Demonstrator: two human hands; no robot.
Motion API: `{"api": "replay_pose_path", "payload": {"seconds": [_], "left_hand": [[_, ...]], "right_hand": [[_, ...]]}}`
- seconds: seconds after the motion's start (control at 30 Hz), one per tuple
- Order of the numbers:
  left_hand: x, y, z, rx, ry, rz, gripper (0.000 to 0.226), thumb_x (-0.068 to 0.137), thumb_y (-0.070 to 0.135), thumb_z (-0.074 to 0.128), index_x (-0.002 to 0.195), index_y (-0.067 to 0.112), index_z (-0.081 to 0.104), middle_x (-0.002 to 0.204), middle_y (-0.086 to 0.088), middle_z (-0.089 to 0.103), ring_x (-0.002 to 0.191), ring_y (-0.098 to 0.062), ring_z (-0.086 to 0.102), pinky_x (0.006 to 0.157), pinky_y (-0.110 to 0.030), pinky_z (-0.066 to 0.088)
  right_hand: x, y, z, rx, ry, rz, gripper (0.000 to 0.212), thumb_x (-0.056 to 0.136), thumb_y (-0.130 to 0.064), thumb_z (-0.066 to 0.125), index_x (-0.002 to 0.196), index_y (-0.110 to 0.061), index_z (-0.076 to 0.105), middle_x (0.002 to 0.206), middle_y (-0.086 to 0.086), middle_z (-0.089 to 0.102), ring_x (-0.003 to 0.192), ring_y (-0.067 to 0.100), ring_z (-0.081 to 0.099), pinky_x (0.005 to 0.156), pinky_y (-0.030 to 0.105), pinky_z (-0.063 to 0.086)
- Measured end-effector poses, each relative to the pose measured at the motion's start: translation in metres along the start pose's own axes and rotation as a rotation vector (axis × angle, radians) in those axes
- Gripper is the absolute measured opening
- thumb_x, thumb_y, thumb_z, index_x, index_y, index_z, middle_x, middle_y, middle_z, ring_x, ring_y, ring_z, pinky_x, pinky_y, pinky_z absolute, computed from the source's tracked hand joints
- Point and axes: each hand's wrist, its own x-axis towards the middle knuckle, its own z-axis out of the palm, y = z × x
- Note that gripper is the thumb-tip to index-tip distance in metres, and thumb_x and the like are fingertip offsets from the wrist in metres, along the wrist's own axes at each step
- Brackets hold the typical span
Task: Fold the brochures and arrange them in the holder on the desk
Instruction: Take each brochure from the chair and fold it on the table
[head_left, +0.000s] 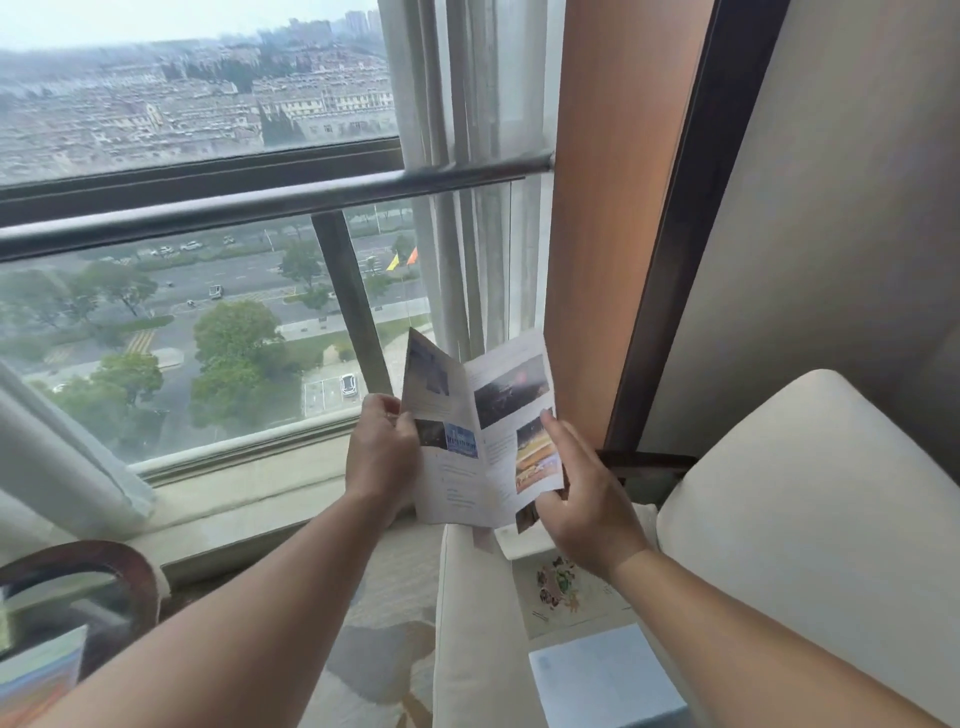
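Holding the brochure (483, 441) up in the air before the window (208, 322), the person has one hand on each side of it. The left hand (382, 452) grips the left edge, with the fingers curled round the paper and the thumb on the printed face. The right hand (587, 499) pinches the lower right corner: the index finger (553, 434) lies straight on the right panel and the thumb is at the bottom edge. The other fingers are behind the sheet, so I cannot tell how they lie.

The brochure stands nearly upright, its long axis running from bottom to top and leaning a little to the left. A crease runs along this same axis, between the two hands. The left panel is already bent up from the crease toward the person, while the right panel is flatter. In my judgement this is what the next move turns on: the left hand is the one that can swing its panel over the crease onto the right panel, while the right hand keeps the sheet steady.

Below the right arm, two more sheets (566, 592) lie on the seat of a pale armchair (805, 493). The holder and the desk are not in view.
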Motion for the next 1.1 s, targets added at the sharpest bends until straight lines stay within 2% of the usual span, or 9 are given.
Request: {"api": "replay_pose_path", "payload": {"seconds": [0.1, 0.17, 0.33, 0.53, 0.67, 0.8, 0.9, 1.0, 1.1], "left_hand": [[-0.005, 0.004, 0.002, 0.072, 0.015, 0.028, 0.005, 0.095, 0.022, 0.045, 0.099, 0.022, 0.048, 0.092, -0.006, 0.068, 0.085, -0.03, 0.062, 0.071, -0.041, 0.048], [-0.007, 0.005, 0.001, 0.103, 0.033, 0.044, 0.005, 0.095, 0.021, 0.043, 0.099, 0.021, 0.046, 0.092, -0.006, 0.067, 0.084, -0.029, 0.06, 0.067, -0.038, 0.043], [-0.012, 0.008, 0.002, 0.119, 0.03, 0.059, 0.007, 0.095, 0.021, 0.044, 0.101, 0.018, 0.047, 0.092, -0.008, 0.066, 0.083, -0.028, 0.059, 0.067, -0.036, 0.04], [-0.024, 0.019, 0.012, -0.124, -0.06, 0.039, 0.002, 0.094, 0.02, 0.047, 0.096, 0.02, 0.048, 0.083, -0.007, 0.064, 0.075, -0.027, 0.064, 0.068, -0.045, 0.055], [-0.026, 0.021, 0.012, -0.225, -0.073, 0.03, 0.008, 0.094, 0.022, 0.044, 0.089, 0.026, 0.047, 0.079, -0.004, 0.059, 0.074, -0.026, 0.059, 0.07, -0.053, 0.052], [-0.029, 0.022, 0.012, -0.245, -0.079, 0.065, 0.01, 0.094, 0.034, 0.046, 0.085, 0.03, 0.05, 0.071, 0.005, 0.06, 0.062, -0.01, 0.058, 0.059, -0.036, 0.048], [-0.026, 0.022, 0.009, -0.2, -0.094, 0.06, 0.003, 0.093, 0.02, 0.049, 0.094, 0.023, 0.051, 0.076, -0.003, 0.066, 0.07, -0.022, 0.064, 0.064, -0.04, 0.053], [-0.025, 0.022, 0.005, -0.19, -0.101, 0.065, 0.008, 0.091, 0.015, 0.045, 0.097, 0.018, 0.05, 0.085, -0.013, 0.068, 0.079, -0.035, 0.067, 0.073, -0.055, 0.054], [-0.03, 0.025, -0.002, -0.233, -0.122, 0.075, 0.008, 0.092, 0.013, 0.045, 0.093, 0.019, 0.051, 0.084, -0.014, 0.069, 0.076, -0.037, 0.068, 0.067, -0.057, 0.055]], "right_hand": [[0.0, -0.011, 0.009, -0.052, -0.08, -0.06, 0.082, 0.08, -0.032, 0.046, 0.156, -0.028, 0.015, 0.161, -0.011, 0.02, 0.145, 0.01, 0.025, 0.113, 0.041, 0.037], [0.0, -0.015, 0.014, -0.094, -0.083, -0.093, 0.081, 0.082, -0.036, 0.044, 0.156, -0.027, 0.013, 0.162, -0.013, 0.014, 0.147, 0.004, 0.017, 0.117, 0.038, 0.03], [0.0, -0.022, 0.027, -0.086, -0.074, -0.156, 0.071, 0.09, -0.037, 0.047, 0.155, -0.03, 0.02, 0.16, -0.017, 0.016, 0.145, -0.004, 0.015, 0.117, 0.029, 0.027], [-0.001, -0.037, 0.046, -0.054, -0.157, -0.234, 0.071, 0.088, -0.054, 0.043, 0.151, -0.048, 0.009, 0.146, -0.047, 0.009, 0.133, -0.025, 0.011, 0.102, -0.001, 0.012], [0.002, -0.034, 0.05, -0.098, -0.123, -0.251, 0.067, 0.093, -0.059, 0.039, 0.153, -0.039, 0.017, 0.155, -0.03, 0.018, 0.139, -0.017, 0.01, 0.113, 0.015, 0.018], [0.005, -0.035, 0.049, -0.122, -0.127, -0.281, 0.063, 0.094, -0.061, 0.038, 0.152, -0.042, 0.021, 0.156, -0.028, 0.02, 0.143, -0.009, 0.012, 0.115, 0.022, 0.019], [0.009, -0.033, 0.046, -0.141, -0.127, -0.268, 0.061, 0.093, -0.057, 0.039, 0.151, -0.042, 0.024, 0.156, -0.027, 0.021, 0.142, -0.007, 0.015, 0.114, 0.023, 0.022], [0.02, -0.028, 0.043, -0.067, -0.041, -0.124, 0.061, 0.093, -0.051, 0.042, 0.15, -0.032, 0.032, 0.157, -0.014, 0.025, 0.144, 0.002, 0.02, 0.115, 0.027, 0.023], [0.039, -0.027, 0.036, 0.016, 0.081, 0.127, 0.063, 0.093, -0.049, 0.05, 0.149, -0.027, 0.031, 0.15, -0.003, 0.035, 0.136, 0.016, 0.037, 0.11, 0.042, 0.037]]}}
